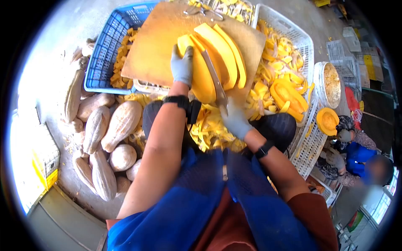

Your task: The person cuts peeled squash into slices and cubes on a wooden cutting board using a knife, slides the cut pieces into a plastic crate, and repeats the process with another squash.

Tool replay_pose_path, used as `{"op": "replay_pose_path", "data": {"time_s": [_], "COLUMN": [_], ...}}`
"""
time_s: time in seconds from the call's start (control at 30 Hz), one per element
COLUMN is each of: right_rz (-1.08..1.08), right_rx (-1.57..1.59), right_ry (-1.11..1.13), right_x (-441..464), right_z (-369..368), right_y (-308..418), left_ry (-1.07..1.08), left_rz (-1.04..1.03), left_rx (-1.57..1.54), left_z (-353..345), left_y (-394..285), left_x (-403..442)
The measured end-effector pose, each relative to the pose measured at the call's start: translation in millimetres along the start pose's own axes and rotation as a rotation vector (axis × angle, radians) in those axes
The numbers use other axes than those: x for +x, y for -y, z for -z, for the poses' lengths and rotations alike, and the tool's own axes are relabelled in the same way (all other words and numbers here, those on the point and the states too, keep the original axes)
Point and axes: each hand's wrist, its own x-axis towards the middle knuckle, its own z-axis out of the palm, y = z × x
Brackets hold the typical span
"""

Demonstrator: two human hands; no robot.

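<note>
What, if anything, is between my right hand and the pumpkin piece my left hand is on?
Only the knife in your right hand: its blade lies along the right side of the pumpkin piece under your left hand. Nothing else visible stands in between.

Several whole pale squashes (122, 125) lie close together on the floor (280, 10) at left. Above them, a blue basket (100, 62) holds orange chunks (122, 56). At right, a white basket (308, 46) is heaped with yellow peelings (289, 54); beside it stands a white bucket (320, 79). Farther right are stacked crates (336, 51) and another person in blue (359, 154).
</note>
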Motion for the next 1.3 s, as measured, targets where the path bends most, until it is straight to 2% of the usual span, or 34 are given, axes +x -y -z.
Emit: {"op": "replay_pose_path", "data": {"time_s": [0.07,0.17,0.2,0.3,0.33,0.43,0.63,0.73,0.87,0.97,1.0,1.03,1.1,1.2,1.3], "right_rz": [0.035,-0.020,0.027,0.088,0.068,0.119,0.088,0.086,0.199,0.223,0.235,0.250,0.236,0.209,0.240], "right_rx": [-0.005,-0.073,-0.091,-0.001,-0.036,-0.204,-0.263,-0.281,-0.369,-0.375,-0.349,-0.328,-0.293,-0.273,-0.263], "right_ry": [-0.005,0.045,-0.053,-0.153,-0.112,0.008,0.040,0.071,0.075,0.072,0.060,0.055,0.035,0.043,0.065], "right_x": [1.1,5.1,9.5,42.8,56.7,94.5,114.5,116.6,140.0,161.3,166.5,170.6,167.8,167.0,174.0], "right_z": [11.4,42.8,50.0,66.6,72.3,74.2,73.9,80.1,85.2,86.3,82.8,79.9,71.3,63.9,67.9], "right_y": [-10.8,14.4,31.3,75.6,90.8,113.3,124.9,118.5,114.6,117.9,114.7,112.7,115.8,119.0,126.6], "left_ry": [-0.012,-0.090,-0.080,-0.135,-0.128,-0.093,-0.105,0.025,0.243,0.065,0.029,0.074,0.074,0.060,0.103], "left_rz": [0.044,-0.061,-0.062,-0.084,-0.010,-0.001,-0.017,-0.144,-0.127,-0.101,-0.230,-0.185,-0.162,-0.315,-0.366], "left_rx": [-0.085,-0.017,0.025,-0.017,-0.034,-0.069,0.240,0.257,0.328,0.822,1.012,1.125,0.984,0.944,0.959], "left_z": [-0.9,-2.0,-3.9,-6.8,-6.4,-3.4,3.4,19.1,55.8,44.3,42.4,40.7,43.8,53.0,65.0], "left_y": [-11.6,14.6,14.1,8.3,0.7,-4.3,-19.4,1.4,12.8,-56.9,-38.9,-48.6,-40.3,-28.8,-30.1], "left_x": [5.3,20.0,19.5,12.0,7.7,5.3,1.7,25.3,58.5,-1.9,-21.6,-38.9,-39.6,-19.9,-9.1]}}
